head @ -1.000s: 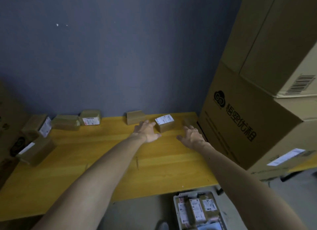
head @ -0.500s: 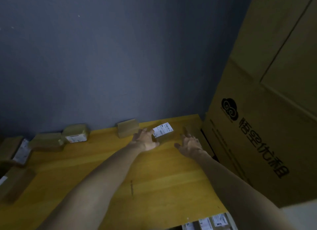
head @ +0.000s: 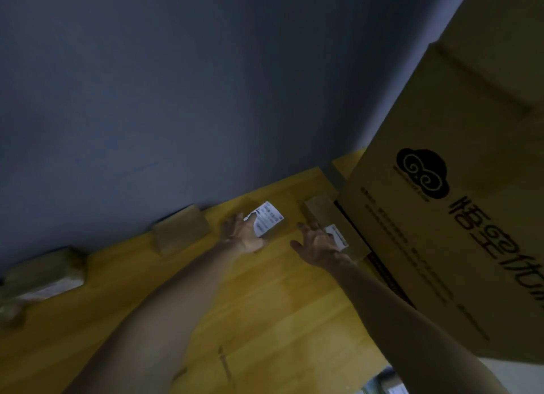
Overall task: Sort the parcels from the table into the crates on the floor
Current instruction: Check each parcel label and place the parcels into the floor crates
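A small brown parcel with a white label (head: pixel 268 218) lies on the yellow table (head: pixel 273 320) near the wall. My left hand (head: pixel 243 234) rests on its left near corner, fingers laid over the top and thumb at the front edge. A second small parcel (head: pixel 322 211), with a label on its side, sits against the big carton. My right hand (head: pixel 316 243) touches its near side with fingers spread. Both parcels stand on the table.
A plain parcel (head: pixel 179 230) stands by the wall to the left, and more parcels (head: pixel 47 271) lie at the far left. A big printed carton (head: pixel 441 231) walls off the right side. A crate corner (head: pixel 385 386) shows below the table edge.
Both hands have reached further forward. The left hand now lies on the labelled parcel and the right hand has reached the parcel by the carton. The view has tilted up and rolled.
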